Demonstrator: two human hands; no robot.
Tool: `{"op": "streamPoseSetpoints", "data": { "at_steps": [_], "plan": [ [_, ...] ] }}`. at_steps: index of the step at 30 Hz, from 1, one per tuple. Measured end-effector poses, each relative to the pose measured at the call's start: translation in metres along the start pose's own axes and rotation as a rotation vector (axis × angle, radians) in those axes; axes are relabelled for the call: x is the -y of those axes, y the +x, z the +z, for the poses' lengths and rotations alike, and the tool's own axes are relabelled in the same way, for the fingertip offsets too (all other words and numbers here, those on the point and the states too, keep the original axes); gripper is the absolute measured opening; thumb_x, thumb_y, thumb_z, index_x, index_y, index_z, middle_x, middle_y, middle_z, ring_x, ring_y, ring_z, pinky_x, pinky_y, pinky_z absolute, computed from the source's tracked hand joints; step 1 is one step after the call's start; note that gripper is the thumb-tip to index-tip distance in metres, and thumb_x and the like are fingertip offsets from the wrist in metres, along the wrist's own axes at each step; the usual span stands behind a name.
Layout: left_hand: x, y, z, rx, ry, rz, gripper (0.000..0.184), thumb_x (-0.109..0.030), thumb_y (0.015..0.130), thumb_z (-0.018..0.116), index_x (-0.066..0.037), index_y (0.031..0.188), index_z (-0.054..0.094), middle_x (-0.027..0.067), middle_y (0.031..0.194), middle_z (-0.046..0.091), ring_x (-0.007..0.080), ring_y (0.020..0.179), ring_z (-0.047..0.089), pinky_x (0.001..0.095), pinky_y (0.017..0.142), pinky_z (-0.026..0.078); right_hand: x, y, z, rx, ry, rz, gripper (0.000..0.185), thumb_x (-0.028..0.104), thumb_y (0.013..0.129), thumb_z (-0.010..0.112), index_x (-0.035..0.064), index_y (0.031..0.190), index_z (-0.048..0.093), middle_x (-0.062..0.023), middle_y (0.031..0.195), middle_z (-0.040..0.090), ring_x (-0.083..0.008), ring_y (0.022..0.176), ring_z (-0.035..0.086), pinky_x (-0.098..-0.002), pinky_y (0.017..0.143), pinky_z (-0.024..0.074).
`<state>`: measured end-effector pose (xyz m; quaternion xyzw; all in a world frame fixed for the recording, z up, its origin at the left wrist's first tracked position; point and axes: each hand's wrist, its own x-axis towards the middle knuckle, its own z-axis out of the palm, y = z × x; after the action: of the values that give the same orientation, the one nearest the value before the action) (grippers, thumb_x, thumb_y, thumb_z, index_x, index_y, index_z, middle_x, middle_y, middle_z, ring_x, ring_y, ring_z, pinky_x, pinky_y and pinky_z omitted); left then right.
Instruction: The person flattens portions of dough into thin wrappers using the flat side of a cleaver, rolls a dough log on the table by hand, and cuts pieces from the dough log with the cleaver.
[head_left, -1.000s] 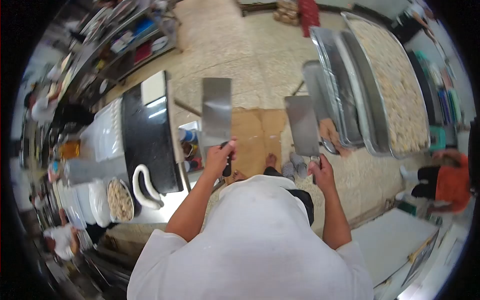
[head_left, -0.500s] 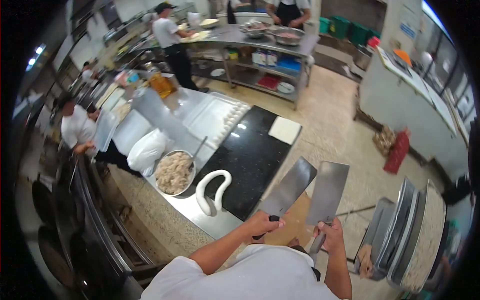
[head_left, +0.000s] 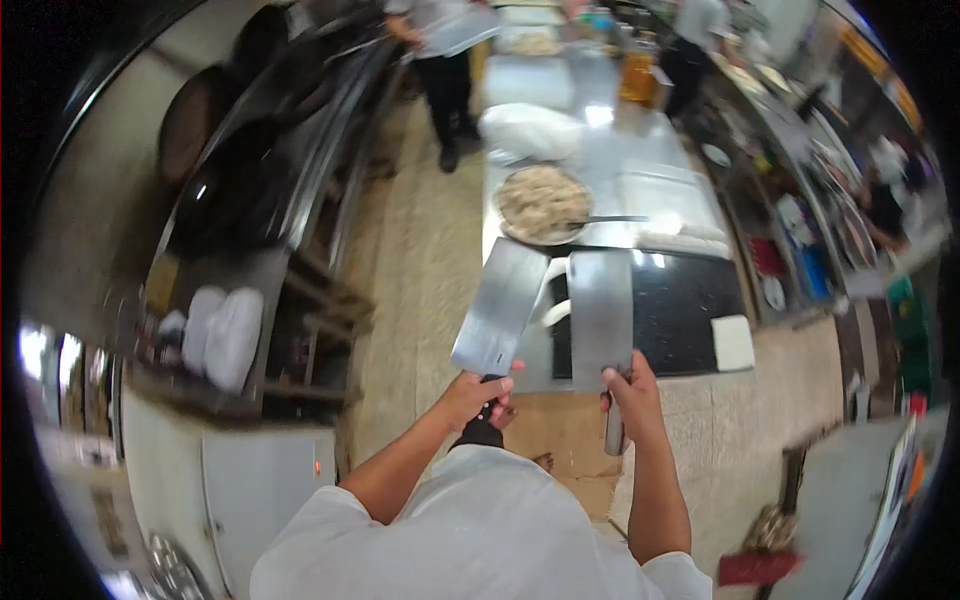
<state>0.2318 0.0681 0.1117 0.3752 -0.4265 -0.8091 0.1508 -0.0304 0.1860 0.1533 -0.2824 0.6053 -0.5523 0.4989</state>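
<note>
My left hand (head_left: 478, 400) is closed round the black handle of a cleaver with a broad rectangular blade (head_left: 500, 305). In my right hand (head_left: 635, 395) is a second cleaver (head_left: 601, 320), its grey handle pointing down toward me. Both blades are raised in front of my chest, side by side and apart, tips away from me. Behind them a curved white dough rope (head_left: 556, 313) shows only in part. It lies by the left edge of a black slab (head_left: 680, 310). A white square (head_left: 733, 343), perhaps dough, rests at the slab's right end.
Beyond the slab, a bowl of pale minced filling (head_left: 543, 200) holds a utensil. A white plastic bag (head_left: 530, 133) and a tray (head_left: 670, 200) share the metal table. A co-worker (head_left: 445, 60) stands at the far left side. Stoves with woks (head_left: 225, 190) line the left.
My view has swung left, so the table now lies straight ahead. Both cleavers have turned with me and now overlap the dough rope in view. Both hands keep their hold.
</note>
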Motion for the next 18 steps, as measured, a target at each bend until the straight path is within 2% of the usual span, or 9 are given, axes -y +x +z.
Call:
{"op": "streamPoseSetpoints", "data": {
  "at_steps": [3, 5, 8, 11, 12, 15, 16, 18],
  "plan": [
    [0.009, -0.045, -0.016, -0.093, -0.113, 0.021, 0.05, -0.014, 0.096, 0.065, -0.002, 0.142, 0.052, 0.0028, 0.076, 0.057, 0.01, 0.06, 0.055, 0.0255, 0.055, 0.046, 0.005, 0.031, 0.039, 0.11, -0.079, 0.062, 0.02, 0.008, 0.096, 0.062, 0.0033, 0.114, 0.056, -0.0033, 0.084, 0.059, -0.0109, 0.058, 0.054, -0.0276, 0.053, 0.0472],
    [0.019, -0.071, -0.026, -0.128, -0.075, -0.006, 0.051, -0.016, 0.096, 0.065, -0.002, 0.143, 0.051, 0.0022, 0.076, 0.057, 0.0095, 0.059, 0.055, 0.0251, 0.055, 0.046, 0.013, 0.045, 0.067, 0.285, -0.287, 0.033, 0.021, 0.01, 0.097, 0.062, 0.0022, 0.116, 0.056, -0.0049, 0.083, 0.06, -0.0113, 0.058, 0.055, -0.028, 0.052, 0.047],
    [0.047, -0.089, -0.045, -0.182, -0.124, 0.02, 0.054, -0.019, 0.093, 0.068, -0.003, 0.142, 0.053, 0.0005, 0.074, 0.057, 0.0088, 0.056, 0.054, 0.0247, 0.051, 0.045, -0.006, 0.085, 0.101, 0.438, -0.383, 0.051, 0.026, 0.013, 0.097, 0.063, 0.001, 0.119, 0.057, -0.0052, 0.079, 0.06, -0.012, 0.056, 0.056, -0.029, 0.051, 0.0467],
    [0.057, -0.108, -0.062, -0.241, -0.141, -0.004, 0.053, -0.021, 0.09, 0.071, -0.004, 0.139, 0.056, 0.0003, 0.072, 0.057, 0.0084, 0.053, 0.052, 0.0244, 0.047, 0.043, -0.012, 0.097, 0.147, 0.495, -0.446, 0.062, 0.029, 0.016, 0.096, 0.065, 0.0002, 0.119, 0.057, -0.0043, 0.074, 0.058, -0.0125, 0.055, 0.055, -0.0295, 0.049, 0.0465],
    [0.062, -0.114, -0.068, -0.232, -0.161, 0.004, 0.053, -0.02, 0.09, 0.071, -0.004, 0.138, 0.057, 0.0005, 0.071, 0.056, 0.0085, 0.052, 0.052, 0.0244, 0.047, 0.043, -0.015, 0.103, 0.158, 0.586, -0.554, 0.118, 0.03, 0.017, 0.096, 0.065, 0.0008, 0.12, 0.057, -0.0042, 0.073, 0.058, -0.0128, 0.054, 0.054, -0.03, 0.049, 0.047],
    [0.073, -0.13, -0.092, -0.262, -0.16, -0.007, 0.053, -0.019, 0.089, 0.07, -0.004, 0.138, 0.057, 0.0011, 0.069, 0.055, 0.0093, 0.051, 0.052, 0.0249, 0.047, 0.042, -0.024, 0.117, 0.194, 0.574, -0.758, 0.0, 0.03, 0.02, 0.095, 0.065, 0.0029, 0.119, 0.058, -0.0141, 0.078, 0.065, -0.0186, 0.061, 0.065, -0.036, 0.052, 0.0505],
    [0.079, -0.133, -0.099, -0.273, -0.153, 0.009, 0.055, -0.018, 0.088, 0.069, -0.004, 0.139, 0.057, 0.001, 0.067, 0.054, 0.0097, 0.05, 0.051, 0.0256, 0.046, 0.043, -0.034, 0.116, 0.203, 0.604, -0.768, 0.006, 0.03, 0.02, 0.095, 0.065, 0.0029, 0.119, 0.058, -0.0141, 0.078, 0.065, -0.0186, 0.061, 0.065, -0.036, 0.052, 0.0505],
    [0.093, -0.145, -0.102, -0.326, -0.184, 0.007, 0.057, -0.018, 0.087, 0.068, -0.004, 0.141, 0.057, 0.001, 0.066, 0.054, 0.0099, 0.048, 0.05, 0.0259, 0.046, 0.043, -0.05, 0.114, 0.222, 0.769, -0.911, -0.222, 0.03, 0.021, 0.095, 0.066, 0.0007, 0.115, 0.058, -0.02, 0.081, 0.067, -0.0274, 0.071, 0.07, -0.0416, 0.061, 0.0531]
  ]
}}
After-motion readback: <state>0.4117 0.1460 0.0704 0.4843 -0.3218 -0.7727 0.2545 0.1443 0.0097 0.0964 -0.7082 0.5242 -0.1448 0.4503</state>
